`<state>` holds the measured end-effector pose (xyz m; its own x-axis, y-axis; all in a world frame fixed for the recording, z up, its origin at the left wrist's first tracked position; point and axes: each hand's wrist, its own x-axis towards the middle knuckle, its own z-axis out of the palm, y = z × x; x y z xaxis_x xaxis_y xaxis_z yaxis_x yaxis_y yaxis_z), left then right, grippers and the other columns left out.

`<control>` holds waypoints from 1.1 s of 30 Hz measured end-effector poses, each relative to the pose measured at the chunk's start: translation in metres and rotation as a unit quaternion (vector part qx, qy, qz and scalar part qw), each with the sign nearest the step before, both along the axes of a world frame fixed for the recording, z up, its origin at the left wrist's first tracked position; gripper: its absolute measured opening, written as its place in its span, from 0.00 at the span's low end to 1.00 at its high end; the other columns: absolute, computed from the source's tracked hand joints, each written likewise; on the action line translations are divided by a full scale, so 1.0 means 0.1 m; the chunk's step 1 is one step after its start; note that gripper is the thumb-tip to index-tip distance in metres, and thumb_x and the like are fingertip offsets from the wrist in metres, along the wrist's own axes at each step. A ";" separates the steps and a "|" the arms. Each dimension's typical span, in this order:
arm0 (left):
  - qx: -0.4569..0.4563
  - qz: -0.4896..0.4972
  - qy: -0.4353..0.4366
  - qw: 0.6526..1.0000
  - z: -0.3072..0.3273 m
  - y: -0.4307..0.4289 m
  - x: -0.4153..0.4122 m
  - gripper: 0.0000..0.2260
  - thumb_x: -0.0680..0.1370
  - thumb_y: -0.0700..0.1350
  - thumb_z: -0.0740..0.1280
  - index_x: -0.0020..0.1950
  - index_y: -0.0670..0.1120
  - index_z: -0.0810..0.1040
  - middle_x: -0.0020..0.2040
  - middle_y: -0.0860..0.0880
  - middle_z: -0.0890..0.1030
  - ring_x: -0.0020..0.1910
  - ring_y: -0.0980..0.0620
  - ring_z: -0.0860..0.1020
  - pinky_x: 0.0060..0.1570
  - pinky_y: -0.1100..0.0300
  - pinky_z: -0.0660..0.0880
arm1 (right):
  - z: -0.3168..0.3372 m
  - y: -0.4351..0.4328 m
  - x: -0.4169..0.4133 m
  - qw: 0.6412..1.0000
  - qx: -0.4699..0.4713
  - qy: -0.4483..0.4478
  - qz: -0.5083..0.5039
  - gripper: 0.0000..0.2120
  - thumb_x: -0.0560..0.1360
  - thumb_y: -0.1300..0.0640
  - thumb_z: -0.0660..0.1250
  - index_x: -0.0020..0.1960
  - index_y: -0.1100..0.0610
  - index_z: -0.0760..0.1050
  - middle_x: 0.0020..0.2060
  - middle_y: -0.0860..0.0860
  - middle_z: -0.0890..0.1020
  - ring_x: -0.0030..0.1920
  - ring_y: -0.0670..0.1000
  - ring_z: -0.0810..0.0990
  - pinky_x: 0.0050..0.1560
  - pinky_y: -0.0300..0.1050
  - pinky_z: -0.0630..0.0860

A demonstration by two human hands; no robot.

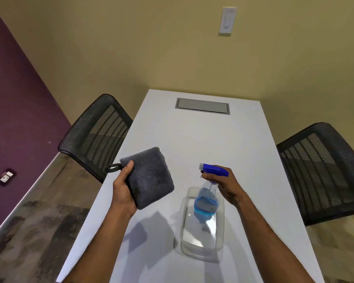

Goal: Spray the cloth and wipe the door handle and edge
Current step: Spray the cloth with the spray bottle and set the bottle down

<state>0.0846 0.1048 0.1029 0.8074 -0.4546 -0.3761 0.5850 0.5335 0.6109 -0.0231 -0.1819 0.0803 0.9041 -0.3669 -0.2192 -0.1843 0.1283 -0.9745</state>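
Note:
My left hand (pixel 124 193) grips a folded dark grey cloth (pixel 151 176) with a small black loop at its corner, held up above the white table (pixel 192 135). My right hand (pixel 223 182) is closed around the neck of a clear spray bottle (pixel 205 203) with blue liquid and a blue trigger head, a finger on the trigger. The nozzle points left toward the cloth, a short gap apart. No door, handle or door edge is in view.
A clear plastic container (pixel 200 242) sits on the table under the bottle. A grey cable hatch (pixel 202 106) is set into the far end. Black mesh chairs stand at the left (pixel 96 131) and right (pixel 323 170). A wall switch (pixel 226 20) hangs on the beige wall.

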 end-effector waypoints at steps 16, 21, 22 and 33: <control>-0.008 -0.004 0.001 1.000 -0.22 0.12 0.01 0.25 0.57 0.53 0.85 0.50 0.45 0.89 0.51 0.40 0.87 0.48 0.41 0.87 0.46 0.45 0.83 | -0.35 -0.06 0.08 0.998 0.036 -0.045 0.003 0.25 0.66 0.61 0.78 0.63 0.56 0.80 0.55 0.52 0.86 0.55 0.51 0.85 0.47 0.38 0.81; -0.008 -0.009 -0.025 1.000 -0.17 0.14 -0.01 0.18 0.62 0.55 0.82 0.48 0.48 0.90 0.50 0.42 0.88 0.48 0.42 0.87 0.46 0.44 0.82 | -0.35 -0.10 -0.08 0.997 0.059 -0.048 -0.031 0.19 0.68 0.63 0.73 0.59 0.54 0.82 0.54 0.53 0.87 0.56 0.54 0.84 0.52 0.40 0.82; -0.007 -0.010 -0.029 1.000 -0.15 0.15 -0.01 0.17 0.63 0.55 0.82 0.48 0.48 0.90 0.50 0.43 0.88 0.48 0.42 0.87 0.47 0.44 0.82 | -0.35 -0.12 -0.11 0.996 0.069 -0.048 -0.034 0.18 0.69 0.64 0.73 0.59 0.55 0.82 0.54 0.54 0.86 0.56 0.55 0.83 0.53 0.41 0.82; 0.004 -0.003 0.001 1.000 0.12 0.35 -0.23 0.19 0.64 0.55 0.81 0.48 0.43 0.90 0.49 0.40 0.88 0.46 0.41 0.87 0.46 0.47 0.83 | 0.37 -0.04 -0.40 0.981 -0.123 -0.065 -0.135 0.17 0.74 0.56 0.74 0.63 0.51 0.80 0.61 0.50 0.83 0.63 0.50 0.80 0.60 0.45 0.74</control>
<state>0.0613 0.1401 0.1149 0.8034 -0.4568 -0.3819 0.5900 0.5245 0.6138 -0.0635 -0.1856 0.1174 0.7807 -0.6247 0.0168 -0.0486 -0.0875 -0.9950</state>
